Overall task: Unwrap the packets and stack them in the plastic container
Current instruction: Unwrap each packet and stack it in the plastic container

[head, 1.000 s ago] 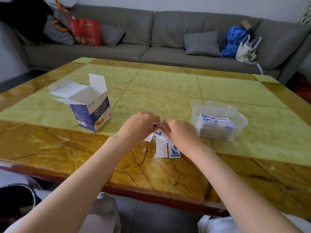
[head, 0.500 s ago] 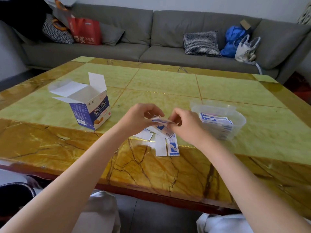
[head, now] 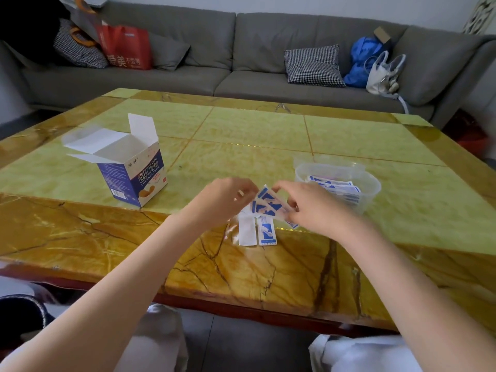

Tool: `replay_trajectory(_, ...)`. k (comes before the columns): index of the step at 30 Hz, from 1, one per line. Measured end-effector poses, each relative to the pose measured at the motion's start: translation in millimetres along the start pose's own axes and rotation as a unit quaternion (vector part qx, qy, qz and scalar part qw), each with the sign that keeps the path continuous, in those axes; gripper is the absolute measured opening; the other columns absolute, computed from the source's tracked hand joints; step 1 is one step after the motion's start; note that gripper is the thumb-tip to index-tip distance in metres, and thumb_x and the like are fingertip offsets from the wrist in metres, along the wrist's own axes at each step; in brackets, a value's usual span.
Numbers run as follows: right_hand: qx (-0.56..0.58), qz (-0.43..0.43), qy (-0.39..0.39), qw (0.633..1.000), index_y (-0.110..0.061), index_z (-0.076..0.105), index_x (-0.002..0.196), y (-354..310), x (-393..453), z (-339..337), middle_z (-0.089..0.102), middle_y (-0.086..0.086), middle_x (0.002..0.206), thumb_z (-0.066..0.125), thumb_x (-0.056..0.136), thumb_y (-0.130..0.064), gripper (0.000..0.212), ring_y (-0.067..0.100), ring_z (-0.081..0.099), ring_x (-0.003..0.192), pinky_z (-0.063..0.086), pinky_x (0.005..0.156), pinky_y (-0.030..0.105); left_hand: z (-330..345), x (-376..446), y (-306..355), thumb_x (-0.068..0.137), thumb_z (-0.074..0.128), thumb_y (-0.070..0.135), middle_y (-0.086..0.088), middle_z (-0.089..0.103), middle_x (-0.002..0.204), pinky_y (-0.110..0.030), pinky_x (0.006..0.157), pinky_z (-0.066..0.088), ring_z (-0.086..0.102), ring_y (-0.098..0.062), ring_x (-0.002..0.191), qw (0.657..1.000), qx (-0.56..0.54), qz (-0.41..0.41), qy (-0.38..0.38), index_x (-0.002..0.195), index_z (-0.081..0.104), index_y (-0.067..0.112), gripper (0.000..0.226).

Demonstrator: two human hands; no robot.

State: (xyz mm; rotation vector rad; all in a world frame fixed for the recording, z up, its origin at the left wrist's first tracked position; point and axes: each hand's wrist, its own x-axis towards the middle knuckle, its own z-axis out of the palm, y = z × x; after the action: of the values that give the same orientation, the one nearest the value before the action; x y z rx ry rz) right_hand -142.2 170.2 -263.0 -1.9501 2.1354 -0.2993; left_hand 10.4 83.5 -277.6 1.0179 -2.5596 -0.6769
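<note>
So I had both hands up mid-frame over the bench [head: 268, 146]: my left hand [head: 224, 201] and right hand [head: 312, 208] were each pinching the same fanned strip of blue-and-white packets [head: 268, 204] between them. A couple more loose packets [head: 259, 232] lay flat just below that. The plastic container [head: 369, 189] sat right of my hands with packets stacked inside, open box [head: 134, 173] over at left.

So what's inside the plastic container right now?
The plastic container holds a stack of blue-and-white packets lying flat. Only the top ones show clearly; the cloudy wall blurs those beneath, and the right hand covers its near-left corner.
</note>
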Motion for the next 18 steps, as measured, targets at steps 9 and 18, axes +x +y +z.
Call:
replay_trajectory(9, -0.084, -0.046, -0.042, 0.994, -0.015, 0.062, 0.091, -4, -9, 19, 0.064, 0.005, 0.088, 0.046, 0.095, -0.024, 0.019, 0.024, 0.062, 0.081, 0.051, 0.068, 0.034, 24, -1, 4, 0.093, 0.05, 0.031, 0.016, 0.031, 0.146, -0.031, 0.106, 0.028, 0.025, -0.022, 0.128, 0.959, 0.191, 0.077, -0.193, 0.137, 0.038, 0.034, 0.046)
replay_trajectory(18, -0.061, -0.017, -0.023, 0.998, -0.019, 0.066, 0.09, 24, -21, 10, 0.051, -0.002, 0.072, 0.056, 0.09, -0.026, 0.012, 0.021, 0.054, 0.072, 0.038, 0.057, 0.029, 14, 15, 3, 0.086, 0.061, 0.024, 0.012, 0.032, 0.142, -0.035, 0.099, 0.035, 0.031, -0.019, 0.124, 0.949, 0.187, 0.07, -0.242, 0.129, 0.045, 0.031, 0.047)
